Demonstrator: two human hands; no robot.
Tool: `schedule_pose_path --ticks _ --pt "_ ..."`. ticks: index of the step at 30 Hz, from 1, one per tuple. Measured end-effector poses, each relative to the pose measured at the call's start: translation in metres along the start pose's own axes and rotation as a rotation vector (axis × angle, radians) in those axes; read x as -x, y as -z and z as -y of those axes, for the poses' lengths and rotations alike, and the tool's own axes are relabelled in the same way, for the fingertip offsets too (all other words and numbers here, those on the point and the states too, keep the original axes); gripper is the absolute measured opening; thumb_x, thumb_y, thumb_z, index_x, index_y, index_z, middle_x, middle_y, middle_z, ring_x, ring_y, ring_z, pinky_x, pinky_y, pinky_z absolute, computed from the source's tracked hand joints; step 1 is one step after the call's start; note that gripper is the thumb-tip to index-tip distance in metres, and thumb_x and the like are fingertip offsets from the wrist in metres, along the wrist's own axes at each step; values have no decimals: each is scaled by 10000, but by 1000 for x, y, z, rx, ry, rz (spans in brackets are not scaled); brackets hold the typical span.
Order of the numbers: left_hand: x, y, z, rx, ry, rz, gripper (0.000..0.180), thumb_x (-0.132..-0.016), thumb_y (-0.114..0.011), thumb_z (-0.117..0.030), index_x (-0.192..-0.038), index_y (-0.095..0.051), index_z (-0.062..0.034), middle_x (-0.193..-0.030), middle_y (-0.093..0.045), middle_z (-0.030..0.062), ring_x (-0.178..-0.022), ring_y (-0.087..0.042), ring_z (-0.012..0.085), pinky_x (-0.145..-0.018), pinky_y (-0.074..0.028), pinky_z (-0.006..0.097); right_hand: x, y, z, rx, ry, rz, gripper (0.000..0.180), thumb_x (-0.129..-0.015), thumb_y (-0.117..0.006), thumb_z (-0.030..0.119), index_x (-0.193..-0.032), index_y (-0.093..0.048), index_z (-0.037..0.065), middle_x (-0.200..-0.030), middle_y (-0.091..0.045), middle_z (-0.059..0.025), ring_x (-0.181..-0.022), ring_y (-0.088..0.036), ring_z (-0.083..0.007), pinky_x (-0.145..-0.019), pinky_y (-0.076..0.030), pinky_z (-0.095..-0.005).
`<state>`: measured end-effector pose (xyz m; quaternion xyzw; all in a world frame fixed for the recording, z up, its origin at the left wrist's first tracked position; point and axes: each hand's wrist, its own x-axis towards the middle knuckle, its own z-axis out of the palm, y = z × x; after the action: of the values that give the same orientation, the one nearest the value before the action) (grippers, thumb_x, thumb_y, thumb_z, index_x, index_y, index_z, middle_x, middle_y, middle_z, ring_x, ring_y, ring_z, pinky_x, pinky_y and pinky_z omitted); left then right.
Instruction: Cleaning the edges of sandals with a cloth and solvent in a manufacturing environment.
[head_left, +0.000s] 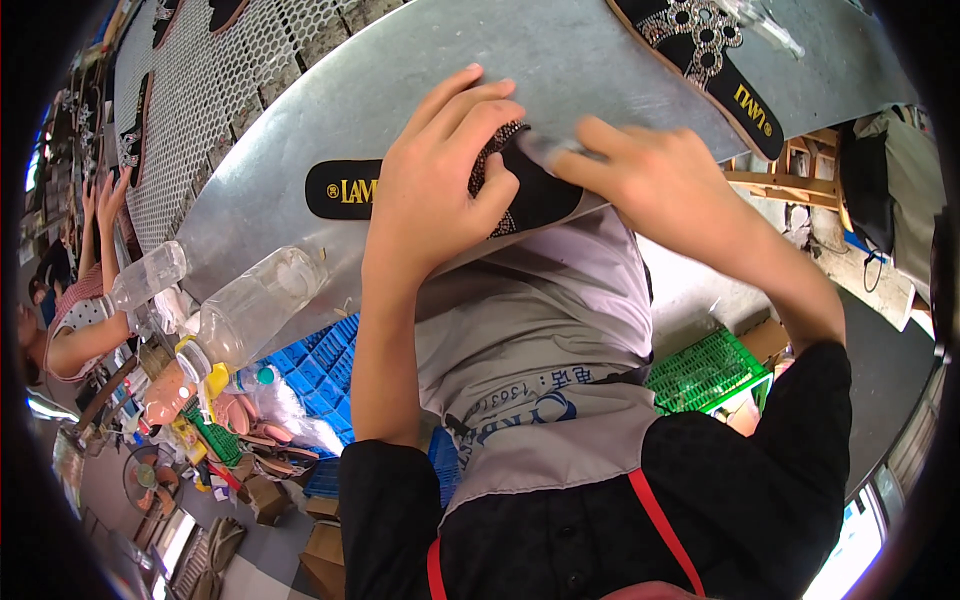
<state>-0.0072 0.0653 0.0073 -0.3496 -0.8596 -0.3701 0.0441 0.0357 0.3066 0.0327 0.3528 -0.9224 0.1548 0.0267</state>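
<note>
A black slide sandal [545, 192] with a glittering beaded strap lies on the grey metal tabletop [290, 140], near its front edge. Over the strap, my left hand [440, 165] grips the sandal, thumb bent against the beads and the other fingers stretched across the far side. At the toe end is my right hand [650, 170], its fingers closed in a pinch. A small greyish thing sticks out of that pinch toward the strap, too smeared by motion to name. Another black sandal [740, 100] with rhinestone rings rests farther off on the right.
Two clear plastic bottles [262, 305] lie at the table's left edge. Beyond the table runs a perforated conveyor [215, 100] carrying more sandals. A co-worker's arm [95, 340] reaches in at far left. Blue crates [315, 365] and a green basket [708, 370] stand below.
</note>
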Motion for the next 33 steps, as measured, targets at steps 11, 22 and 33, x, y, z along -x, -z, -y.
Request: schedule_pose_path --ticks 11,22,33 --pt "0 -6 4 -45 -13 -44 312 -761 -626 -45 -1065 -695 -43 -1240 -713 126 -1297 -622 359 -1018 -546 454 14 5 7 27 -128 76 398 -788 -705 68 -1177 -706 156 -921 -596 -59 -715 -718 -271 -559 -543 -404" --pt "1 -11 4 -30 -14 -120 279 -765 -670 -93 -1037 -711 -44 -1197 -714 128 -1270 -635 345 -1011 -549 445 11 4 12 106 -94 57 380 -826 -665 79 -1192 -700 175 -893 -583 -46 -713 -724 -228 -532 -532 -375" --pt "0 -11 8 45 25 -126 282 -765 -668 -94 -1041 -700 -44 -1156 -708 126 -1246 -643 344 -1001 -542 455 30 8 27 300 -50 43 327 -830 -656 128 -1156 -676 140 -897 -557 -37 -704 -693 -182 -524 -535 -332"
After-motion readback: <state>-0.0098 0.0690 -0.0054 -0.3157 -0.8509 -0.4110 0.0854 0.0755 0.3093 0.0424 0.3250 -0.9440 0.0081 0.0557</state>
